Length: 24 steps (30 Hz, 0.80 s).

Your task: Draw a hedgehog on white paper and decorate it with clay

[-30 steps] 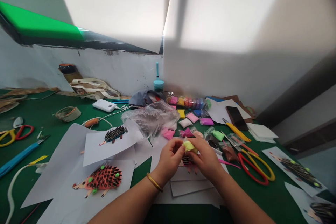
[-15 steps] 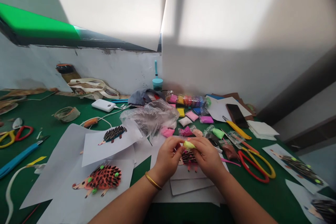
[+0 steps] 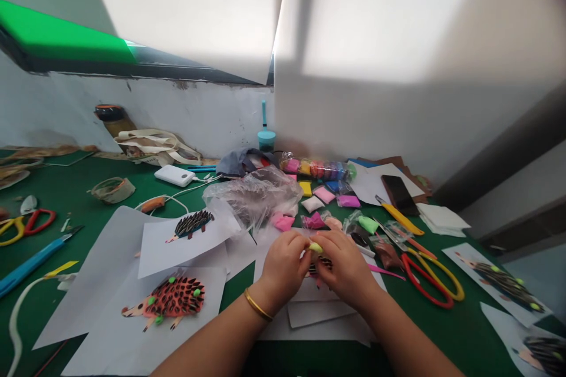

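Observation:
A small lump of yellow clay [image 3: 315, 247] is pinched between the fingertips of both hands. My left hand [image 3: 285, 262], with a gold bangle at the wrist, closes on it from the left. From the other side my right hand [image 3: 342, 262] grips it too, fingers bent. Just below lies a hedgehog picture [image 3: 325, 263] on white paper, mostly hidden by the hands. To the left, a finished-looking red hedgehog [image 3: 177, 300] carries dark seed-like spines and green balls. Above it rests a sheet with a dark-spined hedgehog [image 3: 192, 224].
Several clay packets [image 3: 324, 194] and a crumpled plastic bag [image 3: 256, 194] lie beyond the hands. Scissors [image 3: 427, 283], a yellow cutter [image 3: 402, 218] and a phone [image 3: 398, 194] are at right. A blue craft knife [image 3: 38, 262] and more scissors [image 3: 39, 222] lie left.
Both hands have drawn slightly closer together around the yellow clay, and less of it shows between the fingers. Things on the table have stayed put.

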### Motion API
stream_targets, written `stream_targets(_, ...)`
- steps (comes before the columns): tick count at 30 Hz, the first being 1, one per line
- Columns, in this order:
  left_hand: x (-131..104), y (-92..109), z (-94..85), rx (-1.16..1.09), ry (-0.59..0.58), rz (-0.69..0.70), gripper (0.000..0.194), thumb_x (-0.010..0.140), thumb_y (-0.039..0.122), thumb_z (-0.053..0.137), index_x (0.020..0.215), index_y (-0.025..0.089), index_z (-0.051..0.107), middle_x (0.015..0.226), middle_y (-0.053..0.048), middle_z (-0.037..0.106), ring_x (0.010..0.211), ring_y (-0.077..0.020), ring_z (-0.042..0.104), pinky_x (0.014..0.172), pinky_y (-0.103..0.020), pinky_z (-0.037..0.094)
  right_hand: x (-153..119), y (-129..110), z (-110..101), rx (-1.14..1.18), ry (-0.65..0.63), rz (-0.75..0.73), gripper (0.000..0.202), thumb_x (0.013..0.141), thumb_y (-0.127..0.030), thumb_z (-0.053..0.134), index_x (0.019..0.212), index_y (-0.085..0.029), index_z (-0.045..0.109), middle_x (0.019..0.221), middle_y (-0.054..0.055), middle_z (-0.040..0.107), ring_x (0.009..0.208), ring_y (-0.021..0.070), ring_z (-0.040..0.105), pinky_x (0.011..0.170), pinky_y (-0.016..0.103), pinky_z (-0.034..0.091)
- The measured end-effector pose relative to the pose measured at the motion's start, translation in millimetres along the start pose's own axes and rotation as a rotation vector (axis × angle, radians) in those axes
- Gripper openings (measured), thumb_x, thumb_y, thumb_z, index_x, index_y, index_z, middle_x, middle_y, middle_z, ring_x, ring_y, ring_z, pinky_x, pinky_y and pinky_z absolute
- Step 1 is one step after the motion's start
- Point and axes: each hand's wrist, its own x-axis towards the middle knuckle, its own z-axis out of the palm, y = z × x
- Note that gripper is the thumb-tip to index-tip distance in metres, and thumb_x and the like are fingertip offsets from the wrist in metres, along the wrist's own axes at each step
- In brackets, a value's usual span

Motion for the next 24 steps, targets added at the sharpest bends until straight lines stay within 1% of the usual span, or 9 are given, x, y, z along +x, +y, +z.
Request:
stream_targets(3, -1.2, 1.8, 1.6, 0.03, -0.006, 0.007, 0.009, 0.086, 0.016, 0.054, 0.078, 0.02, 0.055, 0.08, -0.004, 0.057, 0.076, -0.0203, 0.053, 0.068, -0.032, 0.042, -1.2, -1.4, 0.7, -0.06, -0.035, 0.013, 0.034, 0.084, -0.023, 0.062, 0.117, -0.026, 0.06, 0.1, 0.006, 0.066, 0.096, 0.0258, 0.058, 0.092, 0.045, 0.041)
stream_targets(7, -2.5, -0.5, 3.7, 0.013, -0.007, -0.004, 0.008, 0.084, 0.015, 0.053, 0.078, 0.02, 0.054, 0.076, -0.003, 0.057, 0.071, -0.019, 0.052, 0.066, -0.031, 0.04, -1.5, -3.6, -3.2, -0.104, -0.062, 0.043, 0.023, 0.09, -0.025, 0.055, 0.11, -0.027, 0.065, 0.093, 0.005, 0.065, 0.09, 0.0237, 0.057, 0.081, 0.039, 0.039)
stream_targets(11, -1.2, -3.4, 3.8, -0.183, 0.011, -0.124, 0.006, 0.086, 0.018, 0.055, 0.08, 0.02, 0.058, 0.077, -0.001, 0.06, 0.071, -0.0166, 0.054, 0.066, -0.029, 0.042, -1.2, -3.8, -9.3, -0.075, -0.045, 0.06, 0.022, 0.09, -0.022, 0.052, 0.105, -0.026, 0.067, 0.095, 0.005, 0.066, 0.092, 0.0238, 0.057, 0.082, 0.038, 0.038)
stream_targets(13, 0.4, -2.7, 2.5, -0.326, 0.015, -0.188, 0.004, 0.085, 0.019, 0.058, 0.087, 0.02, 0.061, 0.081, -0.001, 0.063, 0.072, -0.0156, 0.056, 0.067, -0.027, 0.044, -1.6, -3.1, -11.2, -0.044, -0.049, 0.083, 0.02, 0.09, -0.021, 0.051, 0.102, -0.026, 0.067, 0.092, 0.005, 0.066, 0.09, 0.0235, 0.057, 0.082, 0.038, 0.038)
stream_targets(14, 1.3, -1.5, 1.3, -0.385, 0.007, -0.19, 0.008, 0.085, 0.018, 0.059, 0.092, 0.02, 0.062, 0.084, -0.001, 0.064, 0.074, -0.0156, 0.057, 0.068, -0.027, 0.045, -2.1, -3.0, -11.9, -0.032, -0.056, 0.095, 0.019, 0.09, -0.021, 0.051, 0.1, -0.025, 0.067, 0.09, 0.005, 0.066, 0.088, 0.0232, 0.057, 0.08, 0.037, 0.038)
stream_targets(16, 2.5, 2.7, -1.5, -0.451, -0.027, -0.137, 0.018, 0.083, 0.015, 0.059, 0.099, 0.021, 0.064, 0.091, -0.003, 0.066, 0.08, -0.0163, 0.058, 0.071, -0.027, 0.047, -4.3, -3.7, -12.8, -0.016, -0.07, 0.11, 0.016, 0.089, -0.021, 0.052, 0.095, -0.024, 0.067, 0.086, 0.004, 0.065, 0.084, 0.0224, 0.057, 0.076, 0.035, 0.039)
stream_targets(19, 1.7, 10.9, -4.6, -0.419, -0.097, -0.033, 0.02, 0.082, 0.012, 0.058, 0.098, 0.021, 0.067, 0.09, -0.004, 0.065, 0.083, -0.0176, 0.057, 0.075, -0.029, 0.047, -11.3, -7.8, -13.8, -0.018, -0.081, 0.139, 0.014, 0.087, -0.02, 0.053, 0.09, -0.022, 0.066, 0.081, 0.004, 0.064, 0.079, 0.0214, 0.056, 0.072, 0.033, 0.037)
stream_targets(22, -2.3, 16.1, -2.5, -0.376, -0.132, 0.008, 0.023, 0.078, 0.011, 0.063, 0.099, 0.02, 0.067, 0.088, -0.004, 0.065, 0.082, -0.0179, 0.057, 0.079, -0.03, 0.046, -21.5, -13.2, -14.2, -0.014, -0.081, 0.196, 0.013, 0.086, -0.018, 0.052, 0.087, -0.021, 0.064, 0.079, 0.004, 0.064, 0.076, 0.021, 0.055, 0.069, 0.032, 0.036)
stream_targets(24, -5.8, 16.4, 1.5, -0.364, -0.123, 0.017, 0.023, 0.08, 0.012, 0.063, 0.102, 0.02, 0.067, 0.09, -0.004, 0.066, 0.083, -0.0176, 0.058, 0.08, -0.031, 0.046, -27.3, -16.7, -14.6, 0.013, -0.085, 0.216, 0.013, 0.088, -0.019, 0.049, 0.089, -0.021, 0.063, 0.081, 0.004, 0.064, 0.077, 0.0207, 0.056, 0.069, 0.032, 0.036)
